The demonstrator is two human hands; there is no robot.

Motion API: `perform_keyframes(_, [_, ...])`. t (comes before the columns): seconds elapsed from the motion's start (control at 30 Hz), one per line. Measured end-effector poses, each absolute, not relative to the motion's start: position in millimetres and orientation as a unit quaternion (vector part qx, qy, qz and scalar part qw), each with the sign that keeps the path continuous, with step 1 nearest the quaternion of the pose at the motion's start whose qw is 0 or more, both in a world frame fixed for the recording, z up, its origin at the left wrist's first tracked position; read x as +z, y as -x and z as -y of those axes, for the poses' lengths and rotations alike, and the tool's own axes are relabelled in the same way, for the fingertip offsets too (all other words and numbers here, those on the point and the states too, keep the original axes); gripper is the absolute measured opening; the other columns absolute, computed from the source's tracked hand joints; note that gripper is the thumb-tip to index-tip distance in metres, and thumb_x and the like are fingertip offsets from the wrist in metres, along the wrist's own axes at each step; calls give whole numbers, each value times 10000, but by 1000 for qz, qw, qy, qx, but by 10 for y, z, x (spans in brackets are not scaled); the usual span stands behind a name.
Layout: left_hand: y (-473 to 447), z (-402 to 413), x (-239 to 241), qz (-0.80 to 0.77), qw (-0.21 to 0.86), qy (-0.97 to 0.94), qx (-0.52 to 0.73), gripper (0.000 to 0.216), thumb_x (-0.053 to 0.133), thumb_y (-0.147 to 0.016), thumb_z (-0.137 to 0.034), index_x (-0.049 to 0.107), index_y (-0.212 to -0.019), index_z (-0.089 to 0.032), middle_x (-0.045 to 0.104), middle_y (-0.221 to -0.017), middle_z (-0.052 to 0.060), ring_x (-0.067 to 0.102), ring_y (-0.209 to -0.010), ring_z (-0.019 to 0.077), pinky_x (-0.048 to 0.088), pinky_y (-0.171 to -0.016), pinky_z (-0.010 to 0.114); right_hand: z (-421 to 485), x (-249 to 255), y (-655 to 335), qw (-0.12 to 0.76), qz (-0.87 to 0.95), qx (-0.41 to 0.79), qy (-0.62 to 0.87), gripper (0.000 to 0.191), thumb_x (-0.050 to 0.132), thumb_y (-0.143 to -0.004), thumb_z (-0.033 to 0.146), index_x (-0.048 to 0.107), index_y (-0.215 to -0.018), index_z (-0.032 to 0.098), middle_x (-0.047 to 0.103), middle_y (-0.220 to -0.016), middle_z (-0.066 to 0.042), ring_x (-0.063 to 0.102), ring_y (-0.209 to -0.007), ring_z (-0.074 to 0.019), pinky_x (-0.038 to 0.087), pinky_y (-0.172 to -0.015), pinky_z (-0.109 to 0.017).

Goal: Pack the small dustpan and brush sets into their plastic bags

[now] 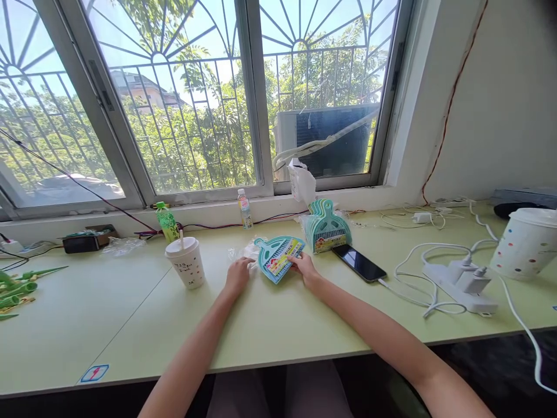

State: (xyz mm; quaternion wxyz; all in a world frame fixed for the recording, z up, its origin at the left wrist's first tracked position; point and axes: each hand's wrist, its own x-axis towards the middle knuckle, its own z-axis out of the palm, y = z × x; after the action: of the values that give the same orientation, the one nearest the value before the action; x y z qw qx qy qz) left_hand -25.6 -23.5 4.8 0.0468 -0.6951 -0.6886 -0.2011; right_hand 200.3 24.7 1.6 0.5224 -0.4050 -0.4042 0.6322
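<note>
A small teal dustpan set (278, 256) with a colourful label lies on the pale green desk (270, 325) in front of me. My right hand (304, 268) grips its right edge, fingers curled round it. My left hand (238, 275) rests at its left edge, fingers curled onto crumpled clear plastic wrapping (243, 252). A stack of several more teal dustpan sets (326, 227) stands just behind and to the right.
A white lidded cup with a straw (186, 262) stands left of my hands. A black phone (359, 262) on a cable lies to the right, then a white power strip (462, 283) with cords and a dotted cup (525, 242). Two bottles (167, 222) stand by the window.
</note>
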Motion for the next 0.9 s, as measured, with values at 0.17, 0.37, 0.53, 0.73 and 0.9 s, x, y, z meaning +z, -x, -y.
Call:
perform_keyframes(0.17, [313,188,8,685,49,701,-191,322,438,-874,-168,717,-1029,-206,650,-1133,84,580,-1099,243,459,-926,344,-242,24,-2002,519,404,630,412,162,680,-743,114,583,-860,172,706,-860,-47,690,-724,-175,593,-661,-302])
perform_keyframes(0.37, [304,223,56,701,40,682,-204,471,434,-838,-64,564,-1271,-195,644,-1015,76,604,-1004,220,467,-866,321,-230,17,-1996,513,413,634,406,187,683,-747,127,581,-899,165,711,-878,-65,697,-730,-183,597,-673,-306])
perform_keyframes(0.53, [352,189,53,741,64,641,-189,443,371,-885,-82,567,-1270,-180,617,-1116,116,611,-988,228,462,-853,336,-217,20,-1988,503,421,637,406,199,681,-747,131,578,-914,163,716,-875,-70,703,-733,-187,600,-677,-317])
perform_keyframes(0.73, [398,205,58,750,85,628,-190,268,487,-892,-280,688,-1047,-193,618,-1139,124,547,-1111,292,449,-894,385,-213,9,-1978,496,431,638,401,201,690,-741,143,581,-908,163,718,-901,-77,708,-740,-193,602,-665,-313])
perform_keyframes(0.9, [373,246,109,749,70,632,-186,213,489,-855,-195,701,-871,-188,673,-1010,98,607,-990,261,456,-833,355,-213,6,-1980,495,433,638,400,190,684,-750,137,582,-909,160,720,-902,-81,710,-737,-190,603,-652,-303])
